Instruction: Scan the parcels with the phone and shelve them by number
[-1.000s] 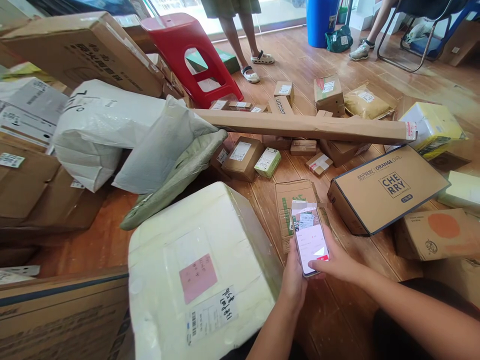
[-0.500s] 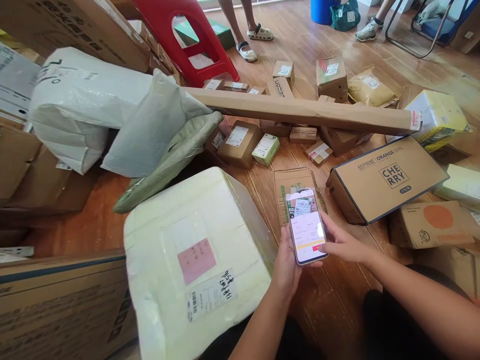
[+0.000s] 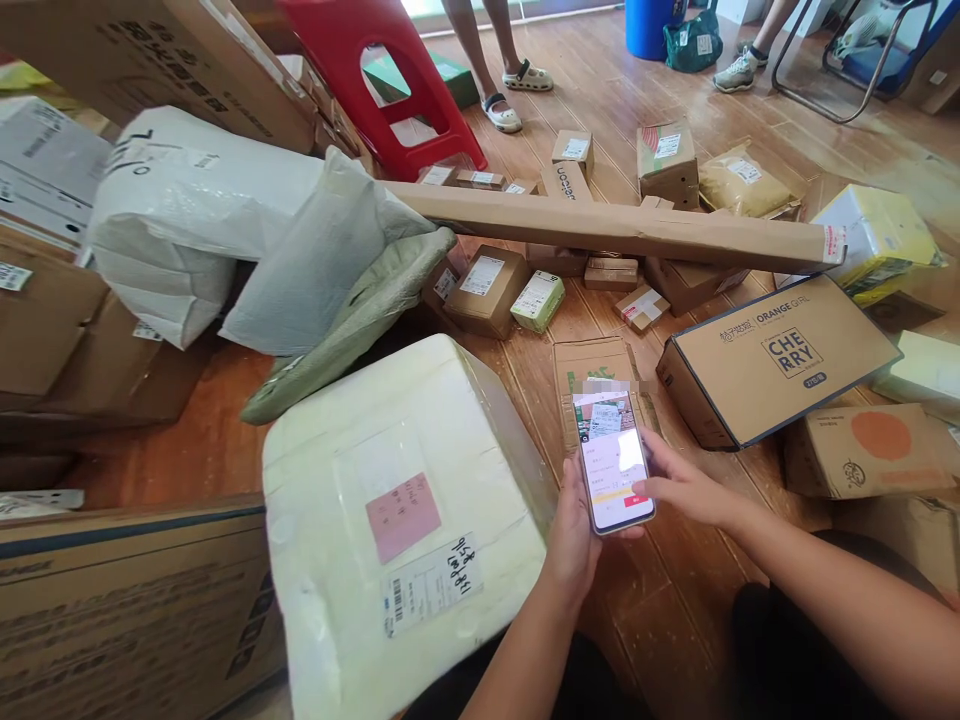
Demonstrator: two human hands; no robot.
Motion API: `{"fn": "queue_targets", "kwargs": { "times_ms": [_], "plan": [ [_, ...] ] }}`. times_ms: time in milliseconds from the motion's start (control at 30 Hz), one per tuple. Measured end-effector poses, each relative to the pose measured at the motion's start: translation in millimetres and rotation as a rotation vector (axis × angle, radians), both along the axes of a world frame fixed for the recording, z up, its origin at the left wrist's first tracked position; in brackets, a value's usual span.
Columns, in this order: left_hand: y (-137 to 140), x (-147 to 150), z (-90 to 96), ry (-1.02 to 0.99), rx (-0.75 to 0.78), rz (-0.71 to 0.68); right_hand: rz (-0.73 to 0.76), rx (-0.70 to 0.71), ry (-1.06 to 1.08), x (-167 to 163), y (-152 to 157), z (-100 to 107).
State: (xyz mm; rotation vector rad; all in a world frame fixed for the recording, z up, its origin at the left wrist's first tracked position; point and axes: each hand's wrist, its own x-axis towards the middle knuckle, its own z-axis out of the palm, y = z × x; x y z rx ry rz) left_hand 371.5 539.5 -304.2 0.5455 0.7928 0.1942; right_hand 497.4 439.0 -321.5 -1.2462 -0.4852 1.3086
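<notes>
Both hands (image 3: 574,535) are on a lit phone (image 3: 611,465) above cardboard packaging (image 3: 596,358).

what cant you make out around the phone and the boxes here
All in the head view:
Phone: its screen text is too small and blurred to read.
Left hand: partly hidden behind the phone.
Carton with green print: lower part covered by the phone.
Small lettered box: lower end hidden by the long carton.
Blue bin: top cut off by the upper edge.

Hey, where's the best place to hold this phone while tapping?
Probably grip the phone by its long edges, low down, left hand from the left and beneath: it's slim and faces up, leaving the screen open to the right hand.
</notes>
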Motion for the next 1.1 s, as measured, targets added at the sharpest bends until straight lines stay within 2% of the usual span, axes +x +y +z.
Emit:
{"fn": "queue_targets", "kwargs": {
  "times_ms": [133, 267, 367, 467, 767, 933, 1100],
  "plan": [
    [-8.5, -2.7, -5.3, -0.041, 0.026, -0.102, -0.247, -0.082, 0.04, 2.3, 7.0, -4.8],
    [-21.8, -1.6, -7.2, -0.026, 0.081, -0.241, -0.559, -0.17, 0.08, 9.1, 12.7, 5.9],
    [-27.9, -1.1, -7.7, -0.026, 0.084, -0.319, -0.637, -0.259, 0.104, 13.9, 12.1, 18.4],
    [-31.0, -1.7, -8.5, -0.027, 0.086, -0.341, -0.644, -0.296, 0.104, 15.2, 8.2, 22.7],
    [-40.1, -3.4, -8.8, -0.025, 0.094, -0.359, -0.651, -0.299, 0.01, 14.1, -3.1, 14.0],
    [-38.8, -2.8, -4.2, -0.089, -0.012, -0.235, -0.519, -0.168, -0.081, 8.6, -9.7, 13.2],
    [-32.8, -1.2, -2.1, -0.101, 0.016, -0.124, -0.302, -0.083, -0.152, -0.1, -18.3, 7.0]
  ]
}}
